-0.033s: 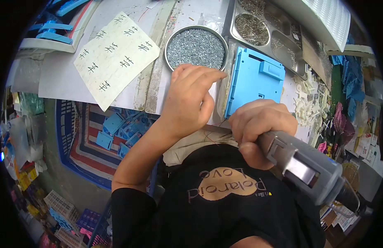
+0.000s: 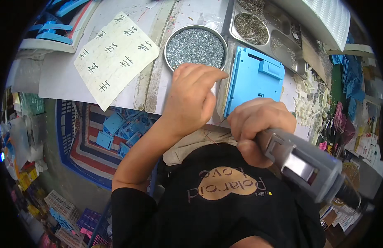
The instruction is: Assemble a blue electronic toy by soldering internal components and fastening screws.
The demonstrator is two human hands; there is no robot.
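Observation:
A round metal bowl (image 2: 195, 47) full of small silvery screws stands on the worktop. My left hand (image 2: 189, 97) is at its near rim, fingers bent, with the index finger reaching right and the thumb apart from it. Nothing shows in that hand; some fingertips are hidden. My right hand (image 2: 264, 124) is wrapped round a grey electric screwdriver (image 2: 307, 165), whose back end and cable point toward the lower right. Its tip is hidden by the hand. Just beyond that hand lies a light-blue plastic housing (image 2: 255, 78), with a raised block and a slot near its far edge.
Beyond the housing is a metal tray (image 2: 301, 68) with compartments of small screws. White plastic parts (image 2: 307, 103) are heaped at right. A marked paper sheet (image 2: 117, 58) lies at left. Below the worktop, a blue basket (image 2: 65, 136) holds blue plastic parts.
My right hand and the screwdriver have shifted very slightly, the tool's back end tipping a little. My left hand stays almost in place by the bowl.

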